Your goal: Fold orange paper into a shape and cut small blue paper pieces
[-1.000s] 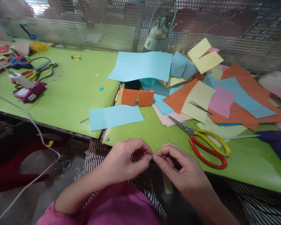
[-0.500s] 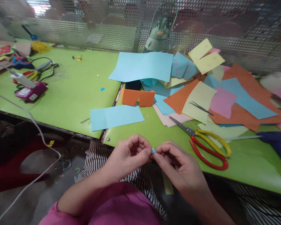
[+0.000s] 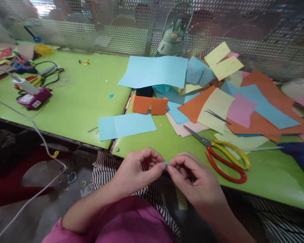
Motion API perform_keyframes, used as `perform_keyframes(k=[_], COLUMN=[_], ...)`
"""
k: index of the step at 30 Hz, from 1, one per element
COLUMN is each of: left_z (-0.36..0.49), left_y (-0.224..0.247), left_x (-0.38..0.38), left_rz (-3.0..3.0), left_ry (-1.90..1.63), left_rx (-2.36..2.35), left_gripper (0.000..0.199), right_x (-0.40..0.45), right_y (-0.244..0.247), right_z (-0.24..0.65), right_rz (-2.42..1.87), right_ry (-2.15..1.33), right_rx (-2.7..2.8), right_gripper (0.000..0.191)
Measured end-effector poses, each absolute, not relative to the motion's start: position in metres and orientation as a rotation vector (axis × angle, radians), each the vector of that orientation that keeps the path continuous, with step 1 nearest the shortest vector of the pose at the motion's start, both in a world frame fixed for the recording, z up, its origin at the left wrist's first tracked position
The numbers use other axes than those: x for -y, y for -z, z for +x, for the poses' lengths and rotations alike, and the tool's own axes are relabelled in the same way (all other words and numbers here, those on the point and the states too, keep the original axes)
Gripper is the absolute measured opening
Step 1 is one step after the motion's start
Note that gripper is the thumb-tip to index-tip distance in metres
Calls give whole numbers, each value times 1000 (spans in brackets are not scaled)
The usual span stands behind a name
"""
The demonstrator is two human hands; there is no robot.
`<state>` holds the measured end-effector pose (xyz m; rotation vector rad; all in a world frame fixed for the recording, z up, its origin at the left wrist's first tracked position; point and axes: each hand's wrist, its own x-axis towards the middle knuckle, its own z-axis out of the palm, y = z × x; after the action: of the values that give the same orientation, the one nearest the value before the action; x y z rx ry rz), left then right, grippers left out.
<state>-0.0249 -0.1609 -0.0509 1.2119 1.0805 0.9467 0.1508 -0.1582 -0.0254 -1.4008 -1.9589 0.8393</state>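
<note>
Between the fingertips of both hands is a tiny piece of blue paper (image 3: 166, 163), mostly hidden by the fingers. My left hand (image 3: 142, 168) pinches its left end with thumb and forefinger. From the other side, my right hand (image 3: 192, 173) pinches the right end. Both hands are held at the table's front edge, above my lap. Scissors (image 3: 210, 143) with one yellow and one red handle lie just right of my right hand. Beyond my left hand lies a blue paper strip (image 3: 126, 126), and behind that stands a folded orange paper piece (image 3: 142, 104).
Coloured paper sheets (image 3: 243, 111) pile up on the right, with tweezers (image 3: 218, 116) on top. A blue glue gun (image 3: 299, 155) lies at the right edge. A green bottle (image 3: 171, 40) stands at the back. On the left are a purple power adapter (image 3: 34, 98) and a white cable (image 3: 44, 141).
The blue paper piece between my fingertips now shows as a thinner sliver. My fingertips have shifted slightly around it; the things on the table lie as before.
</note>
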Motion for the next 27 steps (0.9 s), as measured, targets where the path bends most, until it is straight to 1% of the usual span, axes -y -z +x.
perform_keyframes(k=[3, 7, 10, 15, 19, 22, 27], left_z=[-26, -27, -28, -28, -26, -24, -21], left_y=[53, 55, 54, 50, 49, 52, 57], left_x=[161, 162, 163, 167, 167, 165, 156], left_rz=[1244, 1244, 1348, 1633, 1719, 1668, 1277], left_ry=[-956, -973, -983, -1017, -1006, -997, -948], left_rx=[-1062, -1028, -1074, -1171, -1182, -1161, -1029], left_gripper=[12, 18, 20, 15, 12, 11, 16], right_x=[159, 160, 160, 158, 159, 159, 153], right_y=[25, 27, 28, 30, 34, 33, 27], right_z=[152, 153, 151, 151, 156, 155, 153], right_rz=[-1380, -1341, -1344, -1275, -1225, -1212, -1331], right_ry=[-771, -768, -730, -633, -535, -508, -684], right_rx=[2023, 2004, 2004, 2091, 2172, 2164, 2142], right_gripper=[13, 12, 13, 12, 12, 13, 21])
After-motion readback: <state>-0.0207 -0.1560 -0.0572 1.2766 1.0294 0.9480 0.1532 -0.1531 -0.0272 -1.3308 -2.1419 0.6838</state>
